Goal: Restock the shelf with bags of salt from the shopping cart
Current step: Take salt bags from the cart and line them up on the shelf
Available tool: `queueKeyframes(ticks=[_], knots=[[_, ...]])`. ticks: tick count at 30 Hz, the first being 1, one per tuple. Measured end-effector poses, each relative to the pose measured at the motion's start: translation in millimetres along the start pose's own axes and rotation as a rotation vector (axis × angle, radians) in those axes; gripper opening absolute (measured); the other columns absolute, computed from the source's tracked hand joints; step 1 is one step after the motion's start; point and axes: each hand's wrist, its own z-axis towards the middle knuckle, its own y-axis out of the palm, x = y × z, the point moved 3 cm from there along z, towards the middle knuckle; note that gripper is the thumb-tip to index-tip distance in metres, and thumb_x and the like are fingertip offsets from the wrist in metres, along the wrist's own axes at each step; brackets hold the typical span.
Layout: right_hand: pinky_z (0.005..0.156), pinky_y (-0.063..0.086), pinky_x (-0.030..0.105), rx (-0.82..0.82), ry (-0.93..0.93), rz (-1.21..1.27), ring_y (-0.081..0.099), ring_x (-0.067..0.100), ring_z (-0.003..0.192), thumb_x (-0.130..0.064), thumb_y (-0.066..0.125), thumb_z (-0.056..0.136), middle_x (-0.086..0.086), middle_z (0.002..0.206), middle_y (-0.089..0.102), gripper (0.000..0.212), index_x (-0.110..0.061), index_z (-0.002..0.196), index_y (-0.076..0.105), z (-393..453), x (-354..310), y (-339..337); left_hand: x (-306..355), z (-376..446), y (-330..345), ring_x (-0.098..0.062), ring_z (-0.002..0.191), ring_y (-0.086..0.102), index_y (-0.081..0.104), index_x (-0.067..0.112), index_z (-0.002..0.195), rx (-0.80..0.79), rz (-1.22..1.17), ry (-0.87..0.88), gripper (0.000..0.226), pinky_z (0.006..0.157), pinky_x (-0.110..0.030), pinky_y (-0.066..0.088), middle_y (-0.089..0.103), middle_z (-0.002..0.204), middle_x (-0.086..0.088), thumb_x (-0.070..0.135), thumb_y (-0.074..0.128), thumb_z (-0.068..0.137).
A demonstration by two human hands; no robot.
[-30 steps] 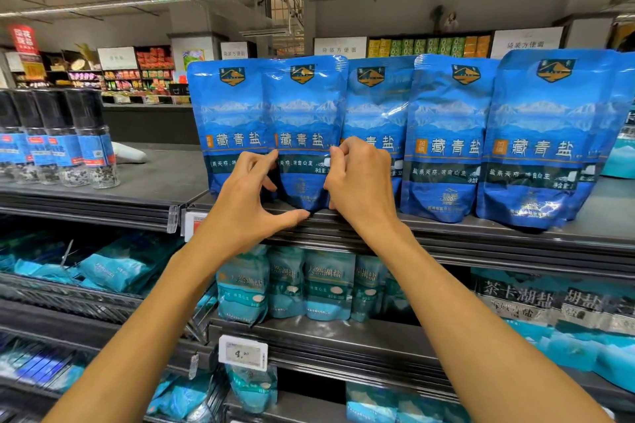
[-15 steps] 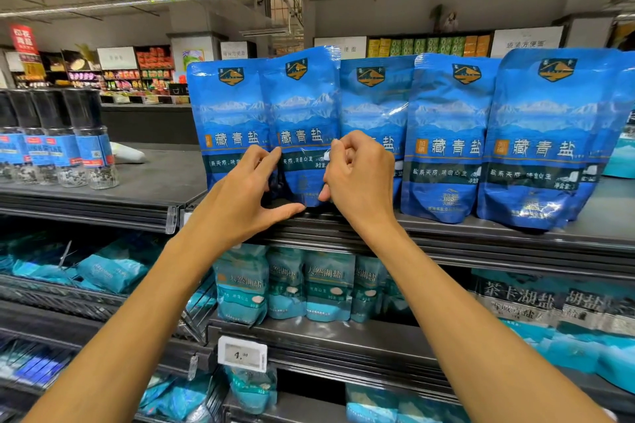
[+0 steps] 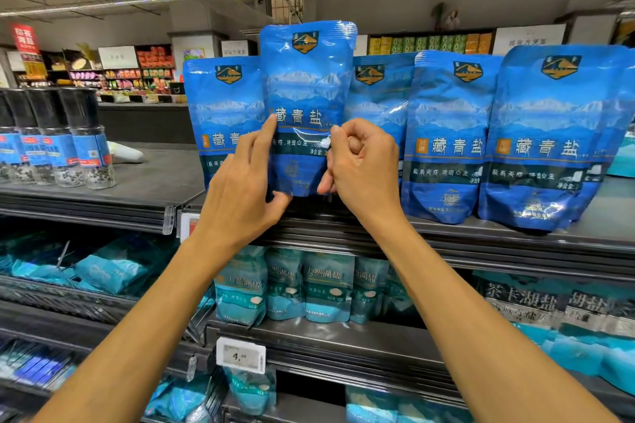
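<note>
A blue salt bag (image 3: 304,86) is raised above the row of like bags, its bottom edge just over the top shelf (image 3: 446,233). My left hand (image 3: 240,189) grips its lower left side, thumb underneath. My right hand (image 3: 364,165) pinches its lower right edge with curled fingers. Other blue salt bags stand upright on the same shelf: one to the left (image 3: 223,120), one behind (image 3: 378,103) and two to the right (image 3: 446,134) (image 3: 553,137). The shopping cart is out of sight.
Dark-capped grinder bottles (image 3: 79,144) stand on the left shelf section. Teal salt bags (image 3: 309,285) fill the shelf below, with a price tag (image 3: 240,354) on its edge. More teal packs lie at lower left and right.
Both hands have lifted the second bag from the left up out of the row; it now stands higher than its neighbours. My right fingers have curled tighter on its edge.
</note>
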Motion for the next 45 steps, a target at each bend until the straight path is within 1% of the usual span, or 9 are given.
queueKeyframes(ticks=[5, 11, 17, 23, 29, 36, 38, 41, 45], knots=[[0.045, 0.051, 0.045, -0.008, 0.002, 0.043, 0.065, 0.022, 0.041, -0.02, 0.05, 0.1, 0.002, 0.043, 0.054, 0.03, -0.002, 0.075, 0.05, 2, 2, -10, -1, -2, 4, -0.016, 0.099, 0.047, 0.018, 0.012, 0.155, 0.016, -0.161, 0.092, 0.093, 0.081, -0.034, 0.05, 0.04, 0.125, -0.007, -0.013, 0.057, 0.075], [0.045, 0.051, 0.053, -0.029, -0.018, -0.029, 0.067, 0.015, 0.043, -0.022, 0.05, 0.099, 0.004, 0.048, 0.055, 0.03, -0.008, 0.073, 0.049, -1, 11, -15, -9, -3, -7, -0.033, 0.079, 0.058, 0.035, 0.019, 0.15, 0.0, 0.101, 0.157, 0.073, 0.064, -0.043, 0.05, 0.058, 0.115, -0.005, 0.013, 0.051, 0.08], [0.052, 0.053, 0.044, -0.06, -0.094, -0.189, 0.066, 0.004, 0.046, -0.02, 0.048, 0.102, -0.001, 0.044, 0.054, 0.027, -0.01, 0.077, 0.051, -4, 15, -11, -11, -12, -4, -0.016, 0.073, 0.051, 0.025, 0.037, 0.152, -0.078, -0.017, 0.052, 0.095, 0.068, -0.038, 0.049, 0.047, 0.093, 0.008, 0.012, 0.074, 0.074], [0.05, 0.048, 0.036, -0.071, -0.138, -0.317, 0.064, 0.0, 0.045, -0.02, 0.047, 0.103, 0.002, 0.045, 0.056, 0.028, -0.017, 0.075, 0.045, -2, 14, -7, -16, -7, 0, -0.004, 0.075, 0.055, 0.032, 0.032, 0.15, -0.098, -0.118, 0.025, 0.103, 0.071, -0.008, 0.044, 0.045, 0.109, 0.006, 0.003, 0.086, 0.067], [0.039, 0.049, 0.048, -0.108, -0.027, -0.258, 0.067, 0.008, 0.044, -0.015, 0.049, 0.1, 0.01, 0.056, 0.059, 0.028, -0.008, 0.072, 0.048, -5, 23, -6, -10, -4, -2, -0.025, 0.088, 0.063, 0.036, 0.023, 0.15, -0.186, 0.0, -0.004, 0.09, 0.074, -0.049, 0.058, 0.045, 0.126, -0.015, -0.011, 0.072, 0.076], [0.04, 0.05, 0.031, -0.089, -0.025, -0.286, 0.065, 0.006, 0.043, -0.004, 0.048, 0.099, 0.003, 0.057, 0.052, 0.027, -0.007, 0.073, 0.05, -7, 20, -7, -13, -7, 1, -0.034, 0.093, 0.062, 0.017, 0.032, 0.155, -0.269, 0.184, 0.075, 0.092, 0.068, -0.051, 0.055, 0.048, 0.125, -0.006, -0.003, 0.065, 0.085], [0.042, 0.048, 0.023, -0.077, -0.041, -0.295, 0.065, 0.005, 0.044, -0.001, 0.048, 0.099, 0.005, 0.056, 0.052, 0.025, -0.003, 0.074, 0.051, -8, 19, -7, -14, -6, 1, -0.033, 0.094, 0.064, 0.022, 0.03, 0.154, -0.261, 0.149, 0.085, 0.09, 0.073, -0.049, 0.055, 0.053, 0.123, -0.009, -0.004, 0.066, 0.084], [0.046, 0.053, 0.03, -0.07, -0.058, -0.331, 0.066, 0.004, 0.048, -0.001, 0.048, 0.099, -0.002, 0.056, 0.051, 0.022, -0.002, 0.077, 0.054, -11, 17, -7, -15, -5, -2, -0.027, 0.088, 0.068, 0.039, 0.018, 0.148, -0.248, -0.006, 0.16, 0.08, 0.078, -0.036, 0.056, 0.062, 0.114, -0.014, 0.0, 0.076, 0.079], [0.051, 0.053, 0.033, -0.069, -0.104, -0.399, 0.067, 0.005, 0.05, -0.001, 0.05, 0.097, -0.001, 0.055, 0.055, 0.02, -0.007, 0.078, 0.054, -11, 12, -7, -12, -8, -7, -0.004, 0.078, 0.052, 0.045, 0.022, 0.145, -0.197, -0.093, 0.08, 0.07, 0.077, -0.026, 0.047, 0.051, 0.109, -0.001, 0.047, 0.065, 0.083]])
